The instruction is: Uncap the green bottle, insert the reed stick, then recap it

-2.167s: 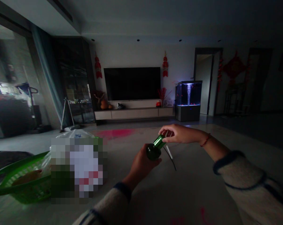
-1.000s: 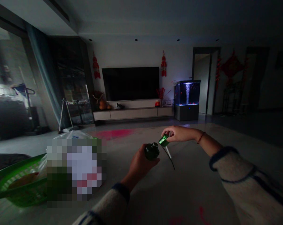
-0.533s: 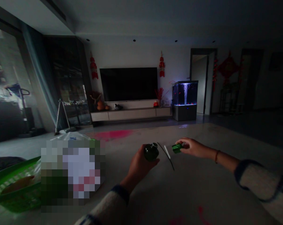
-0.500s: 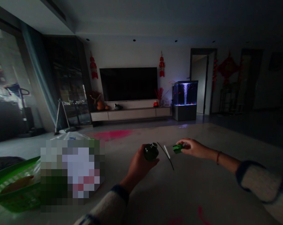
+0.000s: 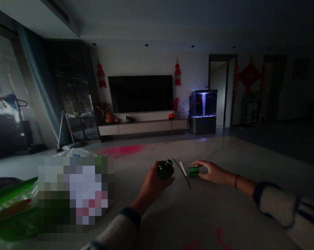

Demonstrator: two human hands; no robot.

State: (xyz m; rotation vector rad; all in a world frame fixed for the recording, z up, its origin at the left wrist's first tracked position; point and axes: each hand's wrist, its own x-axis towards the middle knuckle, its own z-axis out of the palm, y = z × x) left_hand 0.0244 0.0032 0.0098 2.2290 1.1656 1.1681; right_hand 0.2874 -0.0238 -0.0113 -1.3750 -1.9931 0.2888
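Moved since last frame: green cap now down on the pale surface, no longer pinched in the right hand. Right fingers spread and loose just above and behind the cap; contact with it impossible to confirm in this light. No hold visible there.

Left hand wrapped around the body of a dark green bottle, fingers closed, bottle held clear of the surface, tilted slightly, neck up, mouth uncapped.

Between bottle and cap: thin black cord lying on the surface, white stick just beside it. Both within reach of either hand, neither held.

Far left, well apart from the hands: green plastic basket and a pixelated bundle, contents unreadable.

Step in hand, as judged: uncapping done, cap parked, bottle open. Next move, as judged: calls for a free right hand to go for the stick or cord, with the left grip kept steady and the mouth upward.
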